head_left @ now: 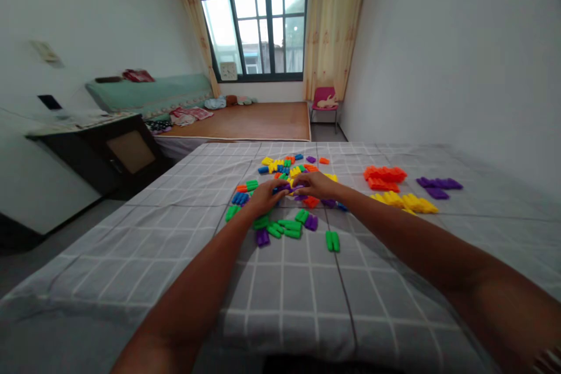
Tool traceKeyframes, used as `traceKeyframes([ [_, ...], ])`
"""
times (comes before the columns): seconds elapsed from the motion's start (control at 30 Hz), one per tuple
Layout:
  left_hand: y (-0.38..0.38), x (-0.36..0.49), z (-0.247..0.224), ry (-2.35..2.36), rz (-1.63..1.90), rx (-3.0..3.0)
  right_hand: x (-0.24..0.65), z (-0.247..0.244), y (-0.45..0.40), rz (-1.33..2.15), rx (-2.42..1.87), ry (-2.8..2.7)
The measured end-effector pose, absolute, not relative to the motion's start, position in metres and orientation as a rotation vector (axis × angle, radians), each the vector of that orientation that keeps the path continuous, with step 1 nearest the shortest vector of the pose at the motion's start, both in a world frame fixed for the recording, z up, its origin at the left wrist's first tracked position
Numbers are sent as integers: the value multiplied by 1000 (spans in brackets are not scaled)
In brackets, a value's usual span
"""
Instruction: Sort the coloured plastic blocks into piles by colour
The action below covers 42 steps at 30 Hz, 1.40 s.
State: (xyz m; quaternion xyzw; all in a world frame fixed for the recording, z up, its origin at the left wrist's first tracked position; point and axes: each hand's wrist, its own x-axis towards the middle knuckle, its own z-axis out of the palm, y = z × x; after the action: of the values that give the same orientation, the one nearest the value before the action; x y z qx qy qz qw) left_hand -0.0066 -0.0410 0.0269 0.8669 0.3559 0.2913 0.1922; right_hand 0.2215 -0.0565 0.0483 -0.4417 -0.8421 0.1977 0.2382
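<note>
My left hand (265,194) and my right hand (319,184) meet over a loose pile of plastic building blocks. Their fingertips are closed on small purple blocks (297,188), one at each hand; whether the two are joined I cannot tell. Around the hands lie green blocks (290,225), blue blocks (239,198), orange blocks and yellow blocks (267,161). A pair of green pieces (332,241) rests apart, nearer me. My fingers hide part of the pile.
To the right lie groups sorted by colour: an orange group (384,175), a yellow group (405,202) and a purple group (438,186). All rest on a grey checked cloth (289,298). Beyond stand a bed (258,120), a pink chair (324,98) and a dark cabinet (118,149).
</note>
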Motion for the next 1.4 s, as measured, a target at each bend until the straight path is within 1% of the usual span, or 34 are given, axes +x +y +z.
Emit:
traceKeyframes([
  [0.1,-40,-14,24,1043,761,2489,241,49,-63,531,-1254,-2259],
  [0.2,-36,-19,24,1068,726,2507,283,54,-74,638,-1290,-2102],
  [0.3,-34,-19,23,1055,659,2540,350,65,-91,652,-1393,-1860],
  [0.47,-32,-16,20,1086,610,2554,493,78,-131,462,-1657,-1327],
  [0.57,-32,-15,22,1135,613,2533,564,68,-156,271,-1975,-1043],
  [0.7,-31,-13,23,1147,602,2525,606,42,-177,103,-2448,-1062],
  [0.83,-28,-12,20,1177,586,2530,609,22,-177,32,-2542,-1123],
  [0.97,-29,-14,19,1198,657,2572,612,15,-177,40,-2552,-1190],
  [1.03,-30,-15,20,1207,700,2623,609,20,-176,-50,-2520,-1209],
  [1.1,-31,-15,21,1219,734,2689,596,30,-170,-212,-2421,-1240],
  [1.2,-31,-14,23,1160,698,2776,542,53,-153,-397,-2180,-1400],
  [1.27,-32,-13,23,1104,624,2814,487,67,-140,-341,-1964,-1643],
  [1.37,-34,-16,24,1171,572,2816,395,73,-124,31,-1653,-2106],
  [1.4,-35,-19,24,1228,575,2796,369,71,-119,108,-1577,-2212],
])
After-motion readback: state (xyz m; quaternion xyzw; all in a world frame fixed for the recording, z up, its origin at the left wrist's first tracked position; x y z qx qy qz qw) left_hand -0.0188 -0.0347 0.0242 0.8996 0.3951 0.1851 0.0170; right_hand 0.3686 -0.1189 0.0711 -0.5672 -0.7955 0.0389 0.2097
